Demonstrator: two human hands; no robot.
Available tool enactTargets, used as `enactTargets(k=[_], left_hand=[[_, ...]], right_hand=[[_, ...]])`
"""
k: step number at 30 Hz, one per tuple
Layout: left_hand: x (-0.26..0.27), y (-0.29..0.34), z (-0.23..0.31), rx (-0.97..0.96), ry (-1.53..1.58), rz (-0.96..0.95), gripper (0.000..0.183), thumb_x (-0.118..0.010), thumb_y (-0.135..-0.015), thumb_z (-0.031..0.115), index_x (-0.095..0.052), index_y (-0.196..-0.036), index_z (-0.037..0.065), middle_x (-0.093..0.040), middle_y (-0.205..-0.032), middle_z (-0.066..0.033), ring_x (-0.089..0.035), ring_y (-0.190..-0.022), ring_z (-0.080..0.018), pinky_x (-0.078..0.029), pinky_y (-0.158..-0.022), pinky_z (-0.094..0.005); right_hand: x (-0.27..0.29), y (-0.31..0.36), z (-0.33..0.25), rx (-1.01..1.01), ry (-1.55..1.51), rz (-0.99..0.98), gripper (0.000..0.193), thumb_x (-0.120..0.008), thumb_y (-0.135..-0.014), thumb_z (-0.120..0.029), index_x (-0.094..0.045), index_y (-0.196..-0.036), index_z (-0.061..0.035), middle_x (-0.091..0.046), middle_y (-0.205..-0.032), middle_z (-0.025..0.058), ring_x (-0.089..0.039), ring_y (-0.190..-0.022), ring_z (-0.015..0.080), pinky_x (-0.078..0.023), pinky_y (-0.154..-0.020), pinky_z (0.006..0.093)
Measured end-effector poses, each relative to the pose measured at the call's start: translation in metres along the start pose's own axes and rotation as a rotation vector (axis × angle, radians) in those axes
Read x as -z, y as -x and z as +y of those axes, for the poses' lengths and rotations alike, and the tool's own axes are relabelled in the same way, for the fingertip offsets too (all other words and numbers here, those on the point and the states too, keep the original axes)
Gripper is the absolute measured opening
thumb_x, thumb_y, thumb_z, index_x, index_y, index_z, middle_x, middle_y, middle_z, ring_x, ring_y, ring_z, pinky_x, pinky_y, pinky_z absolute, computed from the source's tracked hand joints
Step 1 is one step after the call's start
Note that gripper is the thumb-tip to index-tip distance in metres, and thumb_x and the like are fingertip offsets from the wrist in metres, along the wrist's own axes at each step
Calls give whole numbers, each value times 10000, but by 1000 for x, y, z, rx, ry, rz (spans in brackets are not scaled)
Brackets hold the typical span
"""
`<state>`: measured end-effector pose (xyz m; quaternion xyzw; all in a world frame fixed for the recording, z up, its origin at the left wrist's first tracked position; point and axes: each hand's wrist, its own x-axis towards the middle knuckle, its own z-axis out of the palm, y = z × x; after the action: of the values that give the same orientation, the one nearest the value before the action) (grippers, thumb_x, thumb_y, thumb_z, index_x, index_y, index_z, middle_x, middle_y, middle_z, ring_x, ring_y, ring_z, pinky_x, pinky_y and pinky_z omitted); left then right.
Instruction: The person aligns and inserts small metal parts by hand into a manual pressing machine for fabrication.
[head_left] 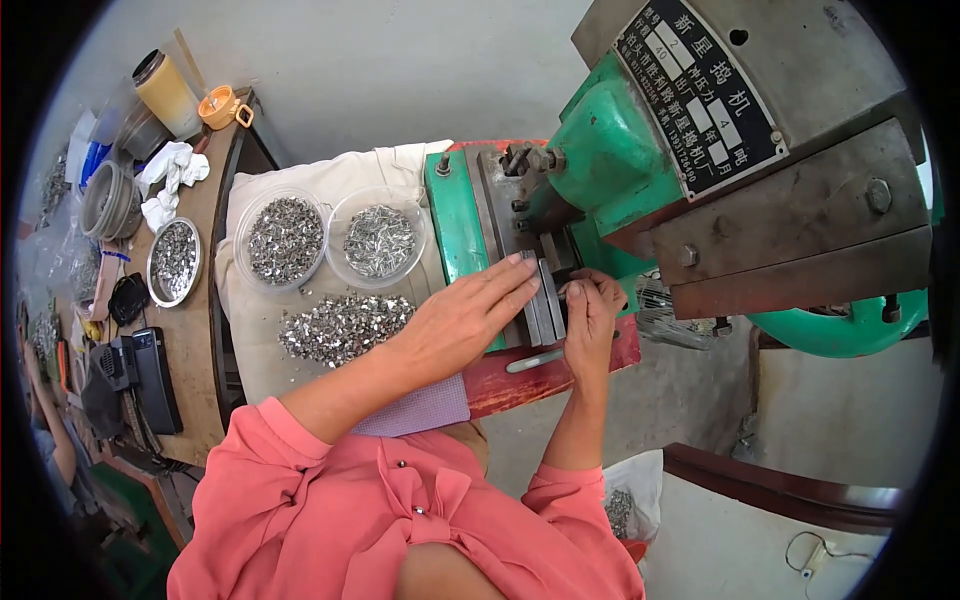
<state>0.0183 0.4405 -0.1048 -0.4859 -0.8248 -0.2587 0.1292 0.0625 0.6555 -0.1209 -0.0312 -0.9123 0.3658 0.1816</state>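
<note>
My left hand (462, 318) lies with its fingers stretched out and close together, fingertips on the near edge of a steel die block (544, 308) on a green bench press (610, 140). On the block's right side, my right hand (592, 312) is closed in a pinch. What its fingertips hold, if anything, is too small and shaded to make out. Left of the press, a pile of small shiny metal pieces (345, 330) spreads over a cloth (262, 345). Behind the pile are two clear plastic tubs, one with metal chips (285, 240) and the other with thin metal pins (379, 241).
A wooden table (205, 360) at the left bears a round tin of metal pieces (174, 262), a black phone (157, 380) and a yellow bottle (167, 93). A white sack (640, 490) stands low on the right. Another person's arm (50, 410) shows at the far left.
</note>
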Motion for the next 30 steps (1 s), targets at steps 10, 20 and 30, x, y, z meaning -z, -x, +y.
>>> enactTargets(k=[10, 20, 30], left_hand=[[-23, 4, 19, 468, 453, 106, 1039, -890, -633, 283, -325, -1442, -40, -388, -1461, -245, -397, -1360, -403, -353, -1141, -454], [-29, -2, 13, 495, 426, 161, 924, -862, -560, 290, -432, -1315, -26, -411, -1405, -210, -414, -1304, -381, -360, -1097, -461], [-38, -22, -22, 440, 334, 204, 938, -861, -527, 321, -448, -1307, 4, -449, -1368, -186, -404, -1320, -381, -324, -1114, -482]], right_hand=[[63, 2, 33, 21, -89, 1044, 503, -455, -1054, -307, -411, -1417, 39, -478, -1341, 155, -456, -1222, 248, -337, -1065, 384], [189, -69, 32, 223, -133, 1128, 687, -580, -975, -541, -445, -1187, 98, -613, -990, 179, -622, -819, 240, -551, -723, 366], [309, -94, -71, -27, 19, 752, 521, -609, -977, -473, -515, -1191, -8, -586, -879, 94, -595, -718, 175, -517, -658, 314]])
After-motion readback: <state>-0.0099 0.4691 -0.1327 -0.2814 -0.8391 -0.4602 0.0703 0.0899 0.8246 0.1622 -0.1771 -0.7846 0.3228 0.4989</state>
